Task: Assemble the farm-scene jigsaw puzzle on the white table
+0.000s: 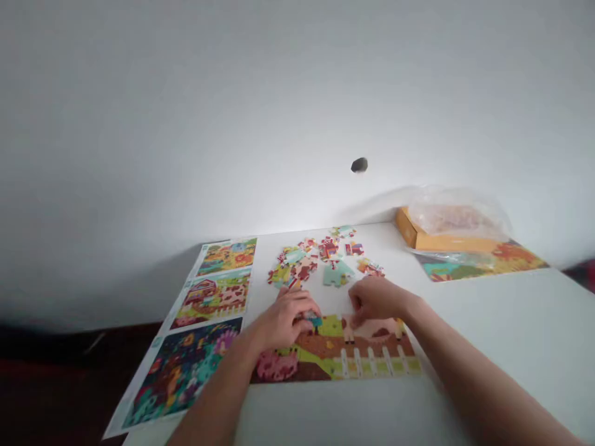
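A partly joined farm jigsaw puzzle [325, 359] lies on the white table, showing a pink pig, a white fence and part of a cow. Over its upper left edge, my left hand [286, 316] is curled, with a teal puzzle piece [315, 320] at its fingertips. My right hand [374, 301] has its fingers bent in at the top edge, by the cow; whatever they pinch is hidden. Behind both hands lie loose puzzle pieces [304, 268] in a scattered heap. A light-blue joined bit [338, 273] rests between the hands, farther back.
A reference sheet [218, 297] with three printed pictures lies at the left edge. At the back right, a yellow-orange box [409, 229] carries a clear plastic bag [458, 217], beside another printed picture [488, 263]. A white wall [297, 124] with a dark hole stands behind the table.
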The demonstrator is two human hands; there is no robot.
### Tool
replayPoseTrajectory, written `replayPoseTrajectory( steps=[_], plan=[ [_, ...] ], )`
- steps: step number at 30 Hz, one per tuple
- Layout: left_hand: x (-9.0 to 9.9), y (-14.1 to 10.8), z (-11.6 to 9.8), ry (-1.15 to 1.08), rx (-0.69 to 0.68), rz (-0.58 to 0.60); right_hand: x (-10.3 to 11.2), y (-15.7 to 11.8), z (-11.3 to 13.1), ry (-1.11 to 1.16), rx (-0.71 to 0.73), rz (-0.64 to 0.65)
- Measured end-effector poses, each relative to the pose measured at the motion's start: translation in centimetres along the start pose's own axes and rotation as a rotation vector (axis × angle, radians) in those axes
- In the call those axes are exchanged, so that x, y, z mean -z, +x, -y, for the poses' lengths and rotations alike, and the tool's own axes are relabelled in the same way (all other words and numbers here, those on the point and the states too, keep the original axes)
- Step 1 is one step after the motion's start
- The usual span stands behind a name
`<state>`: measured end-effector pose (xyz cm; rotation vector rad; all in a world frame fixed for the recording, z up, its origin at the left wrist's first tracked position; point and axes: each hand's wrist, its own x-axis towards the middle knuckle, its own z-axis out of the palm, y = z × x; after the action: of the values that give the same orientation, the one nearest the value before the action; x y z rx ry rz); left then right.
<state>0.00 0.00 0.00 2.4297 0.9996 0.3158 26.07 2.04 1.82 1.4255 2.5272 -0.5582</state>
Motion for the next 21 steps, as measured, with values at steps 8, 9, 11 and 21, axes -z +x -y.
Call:
replayPoseTrajectory(
  steps=[8,9,11,21],
  plan=[
    [-0.1,-0.1,0.2,0.001,-0.004,-0.013,0.7,-0.7,-2.5,0.012,-0.154,0.109],
    [-0.1,-0.1,0.2,0.000,-0.004,-0.016,0.7,-0.8,-3.1,0.012,-0.180,0.112],
    [-0.2,0.0,0.2,-0.004,-0.005,-0.020,0.6,-1.1,-4.2,0.039,-0.221,0.127],
    [-0.2,-0.2,0.3,0.011,-0.012,-0.034,0.6,-0.8,-4.6,0.007,-0.293,-0.245]
  ],
)
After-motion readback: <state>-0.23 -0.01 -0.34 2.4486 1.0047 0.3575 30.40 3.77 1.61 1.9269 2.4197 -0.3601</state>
